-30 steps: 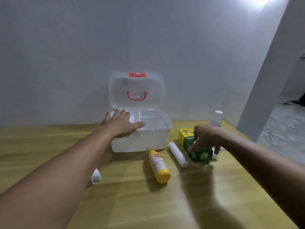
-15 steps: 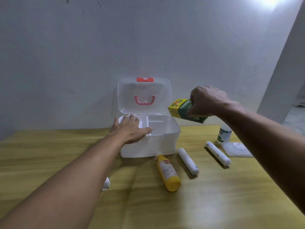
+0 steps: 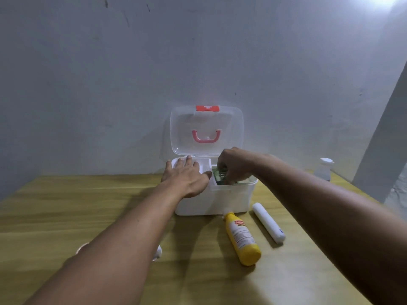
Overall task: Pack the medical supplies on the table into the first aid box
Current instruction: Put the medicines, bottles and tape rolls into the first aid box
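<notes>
The white first aid box [image 3: 220,201] stands open at the back of the wooden table, its clear lid [image 3: 207,128] with a red handle raised against the wall. My left hand [image 3: 187,176] lies flat, fingers spread, on the box's left rim and inner tray. My right hand [image 3: 235,165] is inside the right compartment, closed on the green and yellow carton [image 3: 219,176], which is mostly hidden by the fingers. In front of the box lie a yellow bottle [image 3: 242,238] and a white roll [image 3: 268,222].
A white bottle [image 3: 323,169] stands at the table's far right edge. A small white object [image 3: 157,252] peeks out from under my left forearm. The grey wall rises right behind the box, and a pillar stands at the right.
My right hand has carried the green and yellow carton from above the box's right side down into the right compartment. My left hand has stayed on the box.
</notes>
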`<state>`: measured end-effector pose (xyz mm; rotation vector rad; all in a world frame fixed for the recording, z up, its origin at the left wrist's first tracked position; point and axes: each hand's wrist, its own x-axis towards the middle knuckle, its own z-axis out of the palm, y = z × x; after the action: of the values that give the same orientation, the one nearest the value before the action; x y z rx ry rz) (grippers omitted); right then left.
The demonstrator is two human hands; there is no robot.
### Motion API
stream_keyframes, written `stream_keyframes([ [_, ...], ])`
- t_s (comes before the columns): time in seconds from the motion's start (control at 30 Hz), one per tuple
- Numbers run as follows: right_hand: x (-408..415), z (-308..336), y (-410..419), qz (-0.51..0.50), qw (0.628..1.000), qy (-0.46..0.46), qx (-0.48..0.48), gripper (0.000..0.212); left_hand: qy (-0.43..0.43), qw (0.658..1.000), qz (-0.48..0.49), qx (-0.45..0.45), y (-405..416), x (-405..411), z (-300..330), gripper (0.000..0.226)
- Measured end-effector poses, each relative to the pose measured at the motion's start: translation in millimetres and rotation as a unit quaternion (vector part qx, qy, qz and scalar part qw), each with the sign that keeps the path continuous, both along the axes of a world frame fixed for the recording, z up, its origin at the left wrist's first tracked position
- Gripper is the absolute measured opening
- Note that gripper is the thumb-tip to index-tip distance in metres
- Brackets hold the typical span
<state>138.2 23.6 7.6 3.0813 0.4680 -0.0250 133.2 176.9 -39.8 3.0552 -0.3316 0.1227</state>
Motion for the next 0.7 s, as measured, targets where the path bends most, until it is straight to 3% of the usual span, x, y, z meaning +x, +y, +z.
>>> stream_keyframes([
  [0.17,10,-18,-2,-0.001,0.998,0.008,0.058,0.031,0.002,1.000,0.003,0.007,1,1,-1,0.069],
  [0.6,13,-22,-7,-0.057,0.986,-0.005,0.159,0.024,0.014,1.000,0.007,0.013,1,2,-1,0.067],
  [0.7,1,-8,-21,-0.073,0.964,-0.028,0.254,0.021,0.016,1.000,0.008,0.022,0,2,1,0.067],
])
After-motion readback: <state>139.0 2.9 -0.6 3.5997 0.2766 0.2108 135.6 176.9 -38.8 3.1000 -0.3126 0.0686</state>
